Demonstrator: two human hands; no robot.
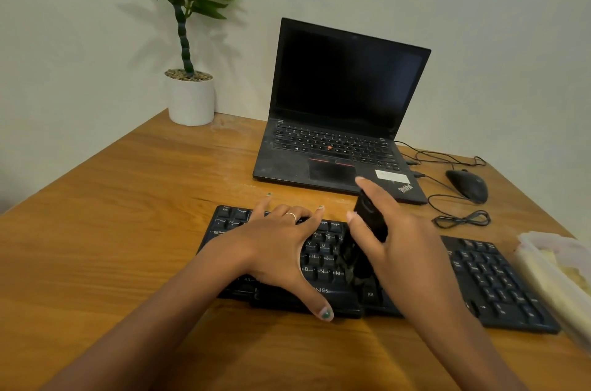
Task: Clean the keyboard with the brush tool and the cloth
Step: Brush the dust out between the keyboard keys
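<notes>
Black keyboard (479, 275): your left hand (278, 246) lies spread flat, steadying it, while your right hand (396, 243) grips the brush tool (367, 230), bristles angled onto the keys.

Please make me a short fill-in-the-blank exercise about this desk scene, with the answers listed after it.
1. The right hand holds a black brush tool over the black external ____.
2. The left hand lies flat, wearing a ____ on one finger.
3. The black laptop screen is ____.
4. The white pot holds a green ____.

Answers: keyboard, ring, dark, plant
</notes>
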